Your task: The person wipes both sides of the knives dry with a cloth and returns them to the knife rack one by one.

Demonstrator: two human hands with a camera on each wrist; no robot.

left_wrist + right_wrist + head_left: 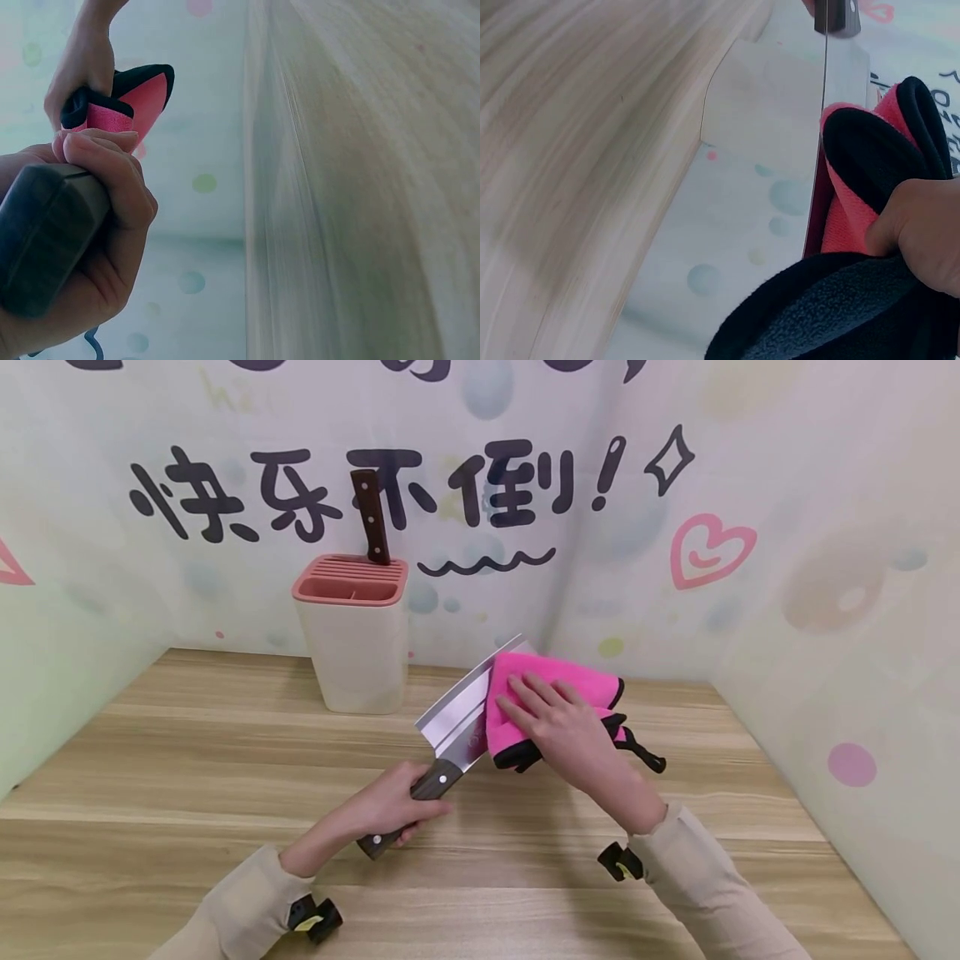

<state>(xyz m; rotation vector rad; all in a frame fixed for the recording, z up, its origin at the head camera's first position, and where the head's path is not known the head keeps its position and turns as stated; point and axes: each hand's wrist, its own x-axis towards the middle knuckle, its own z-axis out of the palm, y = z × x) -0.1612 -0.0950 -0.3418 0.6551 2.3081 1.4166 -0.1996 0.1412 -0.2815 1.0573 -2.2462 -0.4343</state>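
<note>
A cleaver (459,714) with a dark riveted handle is held off the table, its wide blade slanting up to the right. My left hand (386,802) grips the handle, whose butt fills the near side of the left wrist view. Over the far part of the blade lies a folded pink cloth (501,727) with black edging and a black loop. My right hand (566,731) holds the cloth against the blade, fingers spread on top. In the right wrist view, the thumb side of the right hand (930,232) presses into the cloth's folds. The cloth hides the blade's far end.
At the back left stands a white knife block (352,652) with a pink slotted top. A brown-handled knife (371,518) is upright in one of its slots. The wooden table (187,760) meets a printed backdrop (510,602) behind and pale walls at both sides.
</note>
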